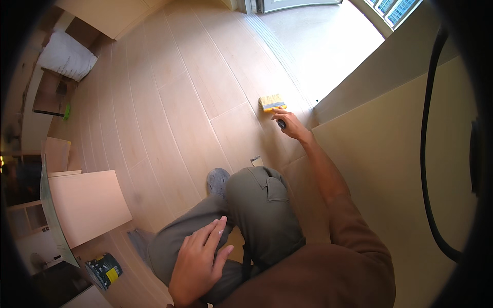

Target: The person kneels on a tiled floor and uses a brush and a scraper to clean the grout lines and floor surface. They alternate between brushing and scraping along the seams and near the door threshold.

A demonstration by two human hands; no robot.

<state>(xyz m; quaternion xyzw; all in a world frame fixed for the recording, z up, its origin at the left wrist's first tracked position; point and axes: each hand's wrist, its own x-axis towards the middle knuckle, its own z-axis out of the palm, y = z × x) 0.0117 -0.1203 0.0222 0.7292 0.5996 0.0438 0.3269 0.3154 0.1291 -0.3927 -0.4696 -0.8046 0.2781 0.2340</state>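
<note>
My right hand (290, 124) is stretched out ahead and grips the dark handle of a wide paintbrush (272, 103) with a yellow ferrule and pale bristles. The bristles lie against the light wooden floor (174, 102), close to the edge of a large beige board (390, 169). My left hand (197, 262) rests flat on my thigh with the fingers apart and holds nothing. I am crouched, with my knee in olive trousers (257, 205) bent in front of me and a grey shoe (218, 180) on the floor.
A dark tin with a yellow label (104, 270) stands at the lower left. Beside it lies a pale flat panel (90, 205). Cardboard boxes and a white bag (67, 55) sit at the upper left. A black cable (429, 154) loops along the right. A bright doorway lies ahead.
</note>
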